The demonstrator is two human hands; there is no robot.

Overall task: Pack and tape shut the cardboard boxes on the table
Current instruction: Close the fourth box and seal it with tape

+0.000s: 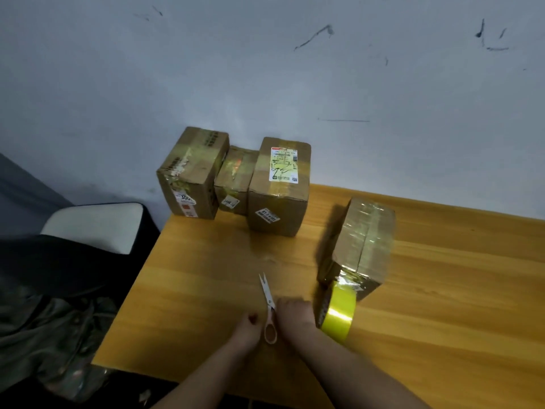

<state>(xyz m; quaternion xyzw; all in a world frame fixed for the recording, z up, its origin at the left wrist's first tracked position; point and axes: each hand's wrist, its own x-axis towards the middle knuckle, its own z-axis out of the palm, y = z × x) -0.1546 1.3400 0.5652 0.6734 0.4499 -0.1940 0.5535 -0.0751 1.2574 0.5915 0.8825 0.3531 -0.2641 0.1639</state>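
**On the worktop: scissors between two hands**

Near the worktop (206,276) edge, left hand (247,326) and right hand (295,314) flank the scissors (269,302); whether any fingers grip, I cannot tell. Taped cardboard box (362,246) touches the tape roll (337,315). A nudge could roll it off.

Your wooden desk (442,290) carries three taped cardboard boxes (277,187) in a row at its far left corner (against the wall). A fourth taped box (362,243) lies nearer you, with a yellow tape roll (337,315) touching its near end and scissors (268,302) just left of the roll.
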